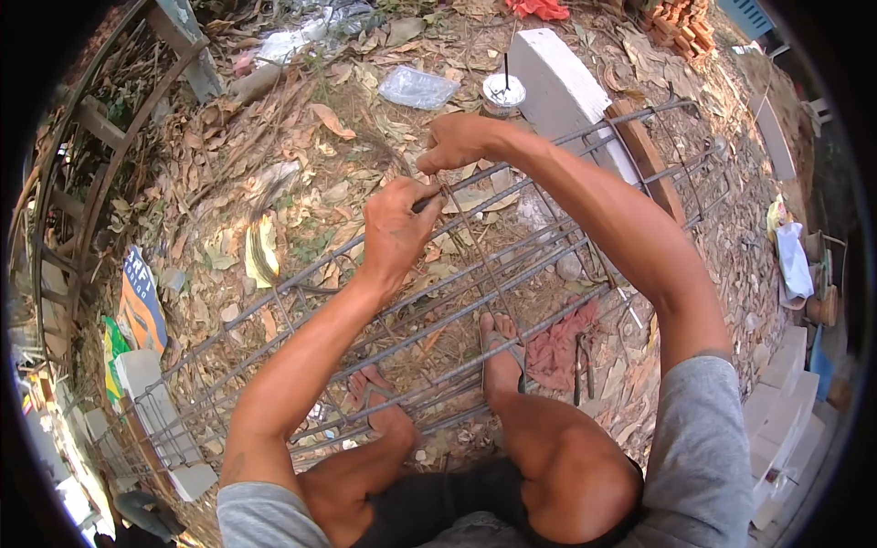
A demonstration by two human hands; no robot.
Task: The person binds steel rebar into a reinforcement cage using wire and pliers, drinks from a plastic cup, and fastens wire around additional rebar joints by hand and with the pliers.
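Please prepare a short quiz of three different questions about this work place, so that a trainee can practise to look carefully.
1. True or false: the cup stands upright near the pale block.
2. At which thing are the left hand and right hand?
A) the brick stack
B) the steel bar frame
C) the reddish cloth
3. Fill in: the straw in the cup is ____ in colour.

Key: 1 true; 2 B; 3 black.
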